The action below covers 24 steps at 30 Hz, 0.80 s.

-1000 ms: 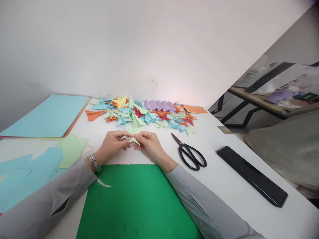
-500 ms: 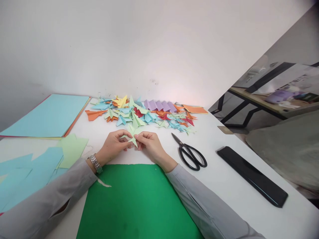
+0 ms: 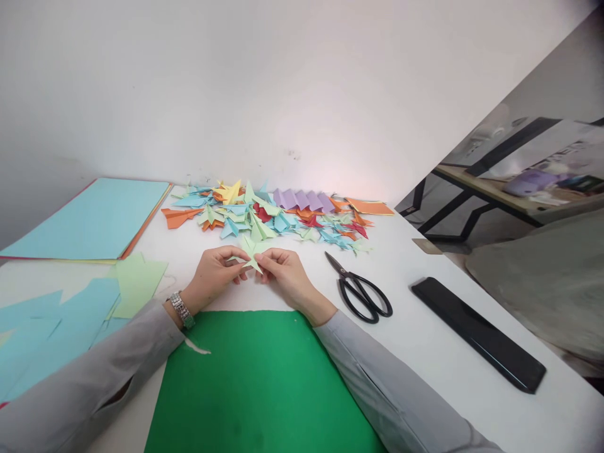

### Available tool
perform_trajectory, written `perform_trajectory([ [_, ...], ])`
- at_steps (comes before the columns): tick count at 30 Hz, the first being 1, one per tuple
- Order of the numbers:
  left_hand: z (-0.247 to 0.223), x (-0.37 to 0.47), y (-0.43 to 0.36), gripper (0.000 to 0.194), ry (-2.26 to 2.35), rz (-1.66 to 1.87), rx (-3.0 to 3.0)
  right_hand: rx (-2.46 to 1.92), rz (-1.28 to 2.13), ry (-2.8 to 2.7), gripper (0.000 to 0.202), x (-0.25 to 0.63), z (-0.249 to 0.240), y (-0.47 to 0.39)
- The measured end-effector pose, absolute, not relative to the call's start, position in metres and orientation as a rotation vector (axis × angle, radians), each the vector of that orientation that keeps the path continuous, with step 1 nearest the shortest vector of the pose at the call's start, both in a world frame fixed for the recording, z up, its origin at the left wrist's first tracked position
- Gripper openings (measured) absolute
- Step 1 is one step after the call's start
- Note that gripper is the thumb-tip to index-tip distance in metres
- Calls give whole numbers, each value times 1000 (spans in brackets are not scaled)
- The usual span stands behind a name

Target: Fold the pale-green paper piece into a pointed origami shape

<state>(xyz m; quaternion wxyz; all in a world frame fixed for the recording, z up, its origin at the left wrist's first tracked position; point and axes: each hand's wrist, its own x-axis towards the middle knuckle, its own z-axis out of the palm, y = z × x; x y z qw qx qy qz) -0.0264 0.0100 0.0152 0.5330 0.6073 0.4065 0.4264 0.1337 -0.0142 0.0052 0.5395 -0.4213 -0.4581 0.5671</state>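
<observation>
A path (white tabletop (image 3: pixel 409 336)) runs between 2 obstacles: scissors (image 3: pixel 348 275) and black bar (image 3: pixel 479 335).

Single head view, worn; looks forward and down from above the near edge of white flat worktop (image 3: pixel 406 352), close in.

two hands (image 3: pixel 214 274); one each: held star (image 3: pixel 251 253), watch (image 3: pixel 181 309), scissors (image 3: pixel 348 275), green sheet (image 3: pixel 264 384), black case (image 3: pixel 479 335).
</observation>
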Motion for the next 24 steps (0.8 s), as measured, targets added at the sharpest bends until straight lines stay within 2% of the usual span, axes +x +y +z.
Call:
perform_trajectory([
  [24, 18, -25, 7, 36, 970, 1018, 1474, -997, 1337, -1043, 34, 133, 5, -14],
])
